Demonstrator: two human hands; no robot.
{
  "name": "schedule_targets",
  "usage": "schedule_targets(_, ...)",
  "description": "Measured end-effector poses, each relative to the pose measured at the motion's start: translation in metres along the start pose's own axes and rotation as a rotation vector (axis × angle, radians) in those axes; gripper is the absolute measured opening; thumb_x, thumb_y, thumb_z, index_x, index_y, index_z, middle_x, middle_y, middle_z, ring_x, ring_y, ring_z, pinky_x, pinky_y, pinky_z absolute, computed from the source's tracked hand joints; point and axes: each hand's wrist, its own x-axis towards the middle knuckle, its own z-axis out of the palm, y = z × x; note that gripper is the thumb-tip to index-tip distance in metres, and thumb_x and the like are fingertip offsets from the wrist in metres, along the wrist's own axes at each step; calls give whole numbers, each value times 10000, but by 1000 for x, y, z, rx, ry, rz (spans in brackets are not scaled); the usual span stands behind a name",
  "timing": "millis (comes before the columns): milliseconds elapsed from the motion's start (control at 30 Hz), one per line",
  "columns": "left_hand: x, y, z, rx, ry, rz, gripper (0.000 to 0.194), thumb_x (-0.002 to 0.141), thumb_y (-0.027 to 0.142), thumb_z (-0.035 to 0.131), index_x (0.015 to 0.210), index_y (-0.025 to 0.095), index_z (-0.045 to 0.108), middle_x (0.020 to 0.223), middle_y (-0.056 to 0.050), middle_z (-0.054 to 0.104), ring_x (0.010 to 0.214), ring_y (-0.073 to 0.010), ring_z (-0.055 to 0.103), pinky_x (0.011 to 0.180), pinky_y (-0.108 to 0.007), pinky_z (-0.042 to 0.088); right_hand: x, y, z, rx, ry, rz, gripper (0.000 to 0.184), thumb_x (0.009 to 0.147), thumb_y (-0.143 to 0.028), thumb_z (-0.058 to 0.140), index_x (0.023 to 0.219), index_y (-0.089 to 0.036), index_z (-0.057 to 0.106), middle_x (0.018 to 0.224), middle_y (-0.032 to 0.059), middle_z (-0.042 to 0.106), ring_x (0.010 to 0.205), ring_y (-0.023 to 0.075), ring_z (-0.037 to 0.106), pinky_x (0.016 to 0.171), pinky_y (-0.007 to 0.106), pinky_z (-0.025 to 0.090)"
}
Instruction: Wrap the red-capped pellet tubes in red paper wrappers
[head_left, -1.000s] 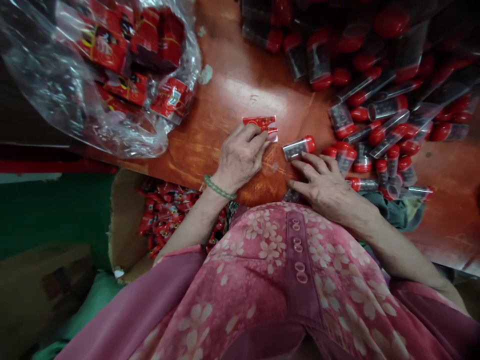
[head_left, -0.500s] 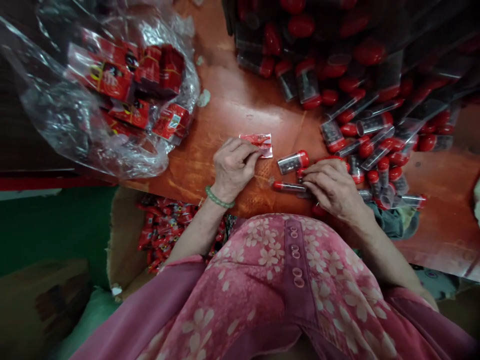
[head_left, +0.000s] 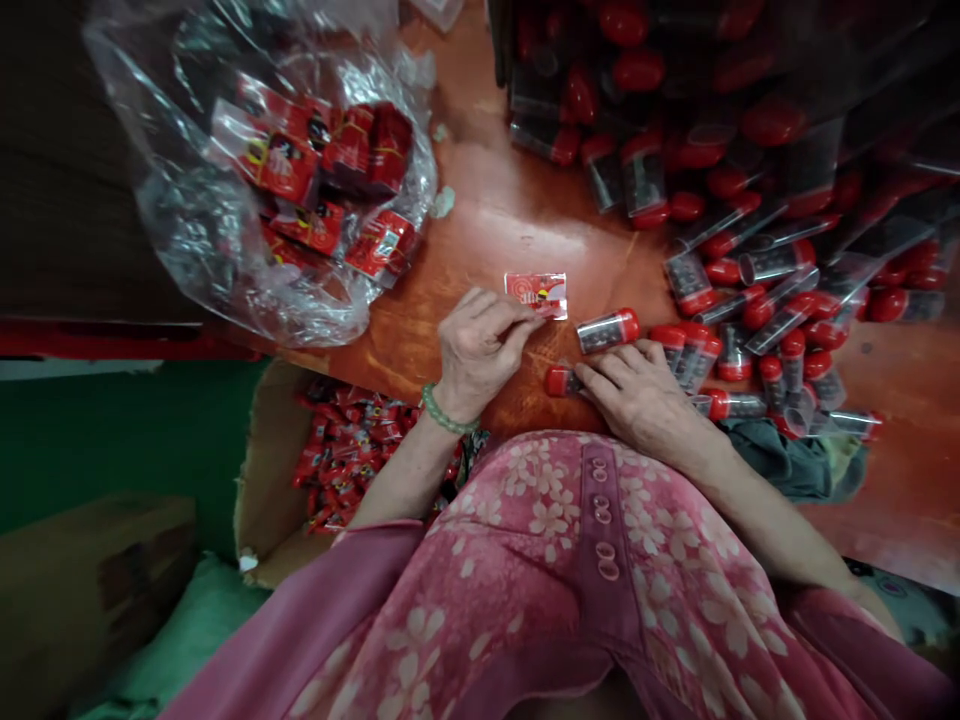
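A small red printed packet (head_left: pixel 535 294) lies on the table just beyond my left hand (head_left: pixel 484 345), which wears a green bead bracelet (head_left: pixel 448 410). The thumb and forefinger are pinched together at the packet's lower edge. My right hand (head_left: pixel 637 400) has its fingertips on a clear plastic case with a red cap (head_left: pixel 560 381), its cap pointing left; the fingers cover most of the case. Just above that hand rests another clear case with a red cap (head_left: pixel 607 330), with dark contents. Several more red-capped cases (head_left: pixel 694 358) lie right beside the fingers.
A clear plastic bag (head_left: pixel 337 310) with bundled red packets lies at upper left. A large heap of red-capped cases (head_left: pixel 780 270) fills the upper right. Below the table's left edge stands a cardboard box (head_left: pixel 262 470) of red-wrapped pieces. A dark cloth (head_left: pixel 787 460) lies at the right.
My right hand has drawn a red-capped case left, closer to my body. The packet now shows more of its printed face beside my left fingers. The whole view has shifted slightly.
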Motion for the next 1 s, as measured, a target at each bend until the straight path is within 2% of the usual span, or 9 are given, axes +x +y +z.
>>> schedule_targets(167,-7,11,-10,-124,-1,-10,106,843,273,794,807,184,749,758,-2,771,679,-114,672,670,-253,521,4,-8,3,13,16,27,398,1030,-286,517,1348,-59,595,1070,167,681,987,299,546,869,451,376)
schedule_targets(267,-15,17,-15,-182,13,-35,82,825,240,808,821,175,757,773,-14,777,698,-115,686,678,-244,530,3,-11,2,58,58,66,331,1027,-261,511,1281,-93,641,981,150,665,908,284,569,792,423,410)
schedule_targets(333,-19,20,-18,-226,12,-83,80,808,219,822,816,168,761,774,-19,778,705,-113,698,672,-232,533,0,-10,-1,172,127,65,286,1034,-261,500,1211,-115,672,915,124,657,850,257,590,754,398,445)
schedule_targets(400,-24,22,-21,-278,4,-138,93,793,219,835,800,164,761,762,-19,774,693,-107,705,654,-217,535,-5,-7,-6,374,216,80,256,1033,-260,518,1207,-149,670,955,112,683,863,228,634,770,370,496)
schedule_targets(467,-28,23,-23,-331,-10,-168,102,790,229,840,791,164,762,751,-18,772,680,-105,708,653,-213,543,-10,-3,-13,560,311,143,261,1023,-252,551,1261,-211,650,1057,93,715,923,209,676,817,348,535)
schedule_targets(567,-32,27,-26,-392,-28,-178,101,791,237,839,782,168,766,761,-27,780,689,-112,720,676,-224,563,-12,2,-20,648,423,261,277,1007,-273,579,1273,-275,657,1084,64,742,942,216,708,831,357,561)
schedule_targets(767,-36,31,-27,-468,-74,-228,100,786,253,844,777,180,777,777,-39,784,714,-132,731,692,-246,577,-7,0,-26,658,333,194,256,980,-271,615,1220,-265,705,1038,57,762,895,212,728,815,345,576)
schedule_targets(1000,-38,29,-27,-463,-84,-237,107,786,243,843,774,170,766,779,-45,777,726,-133,729,696,-242,575,-10,-2,-37,666,310,243,224,977,-264,624,1182,-254,715,969,43,757,850,198,722,767,319,561)
